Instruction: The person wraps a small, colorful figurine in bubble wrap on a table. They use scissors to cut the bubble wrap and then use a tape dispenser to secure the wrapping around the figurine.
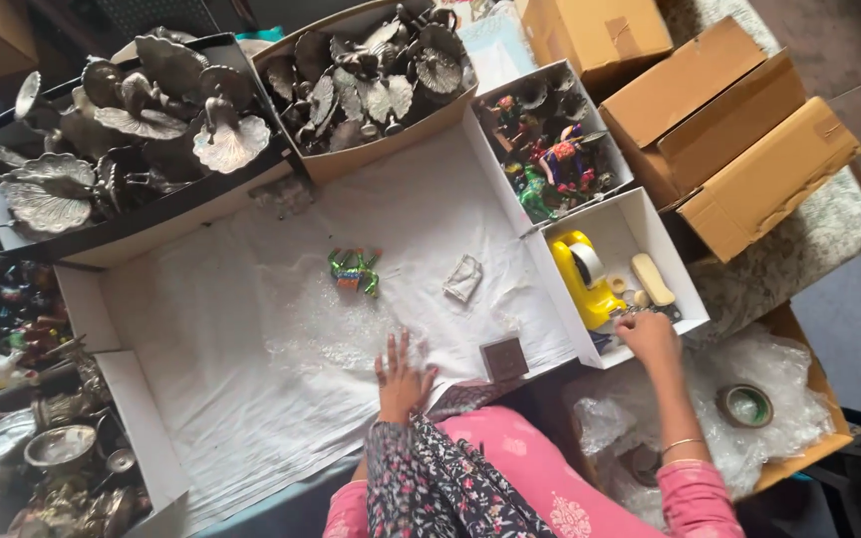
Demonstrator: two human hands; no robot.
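Beside the right hand's [648, 337] curled fingers, which reach into the white box [650, 214], sits a rigid yellow tape dispenser [582, 284], probably best gripped by its handle; the left hand [401, 377] lies flat, empty.

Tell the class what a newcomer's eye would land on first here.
Likely the grey metal peacock figures heaped in boxes at top left, then the yellow tape dispenser in a white box, which the right hand reaches into. The left hand lies flat on the white sheet.

Left hand [401, 377] flat, fingers [398, 351] spread; right hand [650, 337] reaching forward, arm extended, fingers curled.
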